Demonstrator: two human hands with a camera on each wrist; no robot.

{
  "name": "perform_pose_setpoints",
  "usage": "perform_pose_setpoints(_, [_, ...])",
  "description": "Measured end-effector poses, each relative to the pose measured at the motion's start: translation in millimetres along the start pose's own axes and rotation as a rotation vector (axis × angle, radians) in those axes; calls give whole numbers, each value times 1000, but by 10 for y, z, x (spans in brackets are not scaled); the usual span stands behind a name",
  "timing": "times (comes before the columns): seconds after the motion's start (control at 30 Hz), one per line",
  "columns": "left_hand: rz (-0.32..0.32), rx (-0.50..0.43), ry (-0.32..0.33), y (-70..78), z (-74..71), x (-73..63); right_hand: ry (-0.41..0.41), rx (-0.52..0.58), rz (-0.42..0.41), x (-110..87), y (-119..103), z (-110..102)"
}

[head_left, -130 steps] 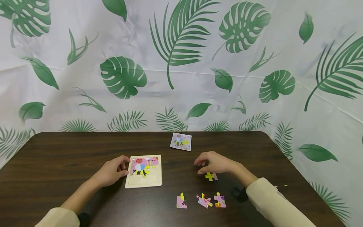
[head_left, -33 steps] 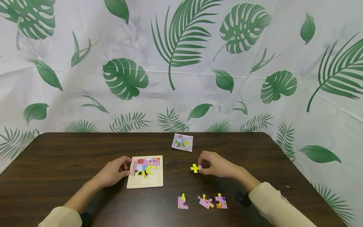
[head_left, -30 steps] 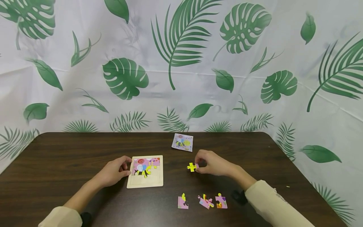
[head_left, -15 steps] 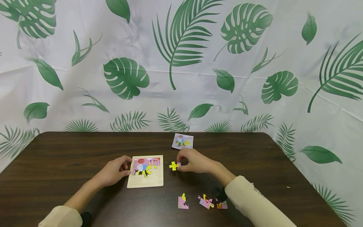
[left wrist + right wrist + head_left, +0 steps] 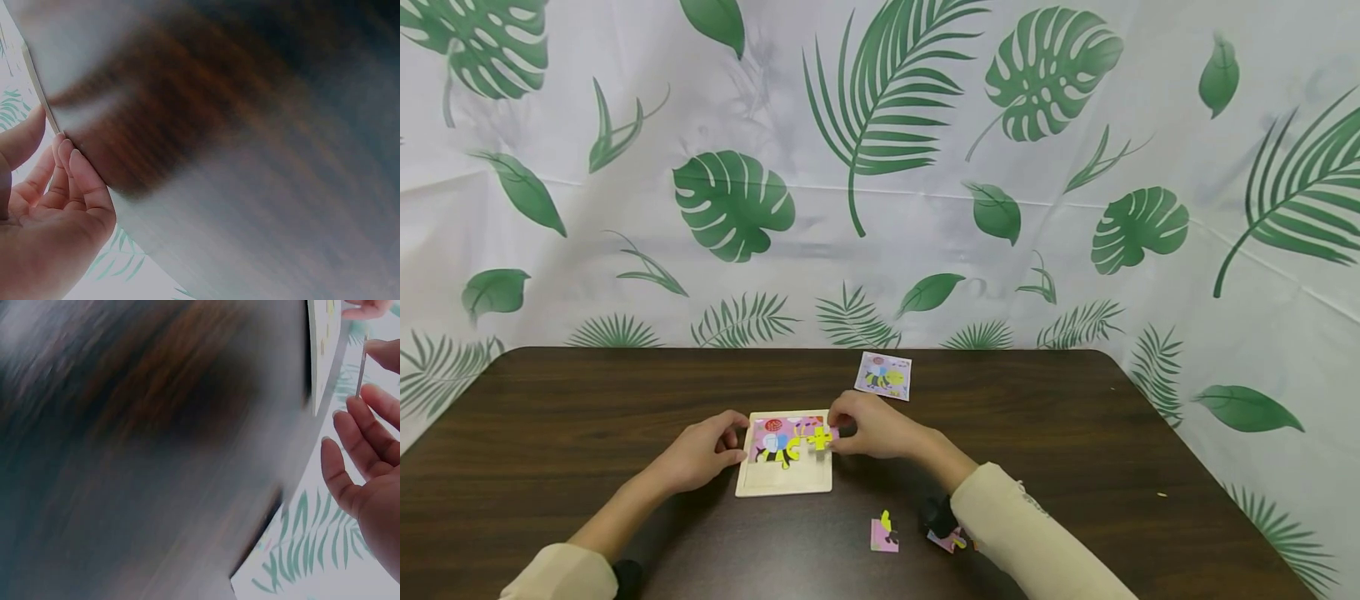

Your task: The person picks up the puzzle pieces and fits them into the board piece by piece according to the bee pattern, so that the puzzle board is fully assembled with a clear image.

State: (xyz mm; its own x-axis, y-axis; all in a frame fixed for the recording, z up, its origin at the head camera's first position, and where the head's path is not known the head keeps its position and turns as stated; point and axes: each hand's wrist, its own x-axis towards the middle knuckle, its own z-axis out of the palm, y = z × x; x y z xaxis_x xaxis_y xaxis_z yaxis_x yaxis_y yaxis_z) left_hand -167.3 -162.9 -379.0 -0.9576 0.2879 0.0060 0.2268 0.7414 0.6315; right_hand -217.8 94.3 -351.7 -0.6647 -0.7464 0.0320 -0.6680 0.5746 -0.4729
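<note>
My right hand [image 5: 880, 427] pinches a yellow and pink jigsaw piece [image 5: 819, 438] between thumb and fingers, over the right side of a pale wooden puzzle board [image 5: 775, 482]. Seen edge-on in the right wrist view, the piece [image 5: 361, 370] is a thin strip beside the board [image 5: 317, 369]. Part of a bee picture fills the board's upper left; bare wood shows below and at right. With thumb and fingers at its left edge, my left hand [image 5: 696, 454] holds the board; the left wrist view shows those fingers [image 5: 90, 181] at the board's edge [image 5: 40, 87].
A bee picture card [image 5: 883, 377] lies at the back of the dark wooden table [image 5: 587, 400]. Nearer me is a loose pink piece [image 5: 884, 535]. Another loose piece [image 5: 953, 542] is partly covered by my right wrist, and a third is almost hidden by the sleeve.
My right hand has picked up the yellow piece from the table and carried it left to over the board. My left hand has stayed at the board's left edge.
</note>
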Motion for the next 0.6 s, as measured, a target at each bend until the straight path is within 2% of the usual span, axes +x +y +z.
perform_pose_setpoints(0.3, [19,2,-6,-8,-6,8,-7,1,-3,92,-57,99])
perform_pose_setpoints(0.53, [0,0,-5,4,-6,4,-7,-21,19,135,-42,172])
perform_pose_setpoints(0.6, [12,-1,-4,2,-7,4,-8,-27,14,137,-47,180])
